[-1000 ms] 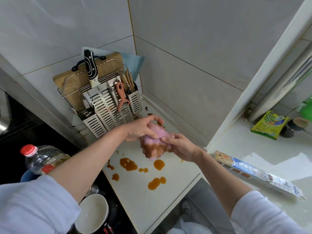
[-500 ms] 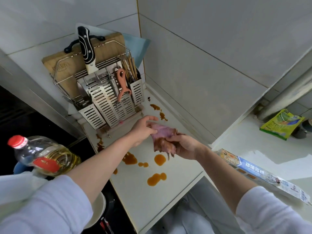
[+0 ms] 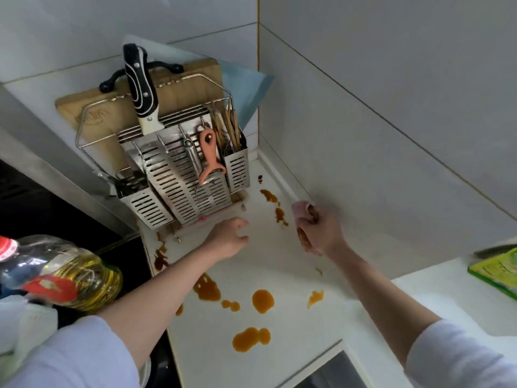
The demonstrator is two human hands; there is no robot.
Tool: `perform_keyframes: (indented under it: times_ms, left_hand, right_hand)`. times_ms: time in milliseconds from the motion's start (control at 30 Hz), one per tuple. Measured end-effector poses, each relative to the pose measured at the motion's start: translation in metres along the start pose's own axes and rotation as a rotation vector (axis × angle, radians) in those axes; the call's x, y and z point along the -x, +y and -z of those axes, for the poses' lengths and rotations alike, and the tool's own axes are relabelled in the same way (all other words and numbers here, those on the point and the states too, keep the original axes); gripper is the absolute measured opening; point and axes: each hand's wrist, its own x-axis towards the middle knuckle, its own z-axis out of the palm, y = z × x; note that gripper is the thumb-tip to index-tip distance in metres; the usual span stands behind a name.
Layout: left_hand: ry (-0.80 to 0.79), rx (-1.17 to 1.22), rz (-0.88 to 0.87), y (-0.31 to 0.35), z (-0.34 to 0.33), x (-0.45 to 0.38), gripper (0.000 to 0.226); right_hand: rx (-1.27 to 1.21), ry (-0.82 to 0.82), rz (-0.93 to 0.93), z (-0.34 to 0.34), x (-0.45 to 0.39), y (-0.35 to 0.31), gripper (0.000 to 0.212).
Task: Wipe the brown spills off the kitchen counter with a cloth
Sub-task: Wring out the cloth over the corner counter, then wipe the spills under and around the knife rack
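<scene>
Up by the tiled wall, the right hand [image 3: 321, 233] grips a crumpled pink cloth [image 3: 301, 210], stained brown. Meanwhile the left hand [image 3: 229, 236] hovers empty, fingers loosely curled. Glossy brown spills [image 3: 263, 301] blot the smooth white bench [image 3: 279, 259] beneath a slotted steel rack [image 3: 179, 177].

I see the pink, brown-stained cloth [image 3: 303, 217] bunched near the far right wall. Brown spills [image 3: 263, 301] lie scattered across the white counter [image 3: 282, 264], near and far.
</scene>
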Motion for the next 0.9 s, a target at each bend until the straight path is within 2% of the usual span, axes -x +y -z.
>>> perform_keyframes:
  times_ms: [67,133,233,300,367,467,567,633,667,767,833,900]
  left_hand:
    - [0.049,-0.096,0.003,-0.004,0.001,-0.007,0.044]
    - [0.122,-0.138,0.004,-0.007,0.002,-0.015,0.041]
    - [0.148,-0.146,0.073,-0.016,0.006,-0.018,0.041]
    - [0.101,-0.158,0.140,-0.026,0.009,-0.015,0.044]
    - [0.066,-0.149,0.184,-0.036,0.009,-0.010,0.044]
    - [0.100,-0.096,0.223,-0.049,0.011,0.000,0.043]
    - [0.162,-0.004,0.268,-0.057,0.022,0.020,0.042]
    - [0.182,0.010,0.302,-0.063,0.034,0.032,0.042]
    - [0.201,0.012,0.327,-0.065,0.041,0.038,0.043]
    - [0.387,0.218,0.430,-0.075,0.063,0.062,0.056]
    - [0.586,0.419,0.473,-0.080,0.080,0.076,0.086]
    - [0.693,0.483,0.406,-0.083,0.100,0.087,0.121]
  right_hand:
    - [0.259,0.021,0.128,-0.011,-0.016,0.013,0.016]
    - [0.415,-0.019,0.181,-0.030,-0.026,0.032,0.017]
    - [0.469,-0.140,0.103,-0.056,-0.029,0.062,0.021]
    - [0.442,-0.229,0.090,-0.075,-0.031,0.082,0.035]
    - [0.441,-0.341,0.108,-0.090,-0.030,0.085,0.026]
    - [0.479,-0.450,0.107,-0.099,-0.038,0.065,0.031]
    - [0.588,-0.492,0.102,-0.096,-0.046,0.041,0.046]
    - [0.493,-0.448,0.155,-0.088,-0.047,0.019,0.027]
    - [0.416,-0.380,0.178,-0.083,-0.048,0.003,0.029]
    - [0.021,-0.190,0.138,-0.065,-0.047,-0.054,0.062]
    - [-0.204,-0.190,0.135,-0.056,-0.051,-0.092,0.062]
    - [-0.325,-0.275,0.174,-0.056,-0.054,-0.124,0.064]
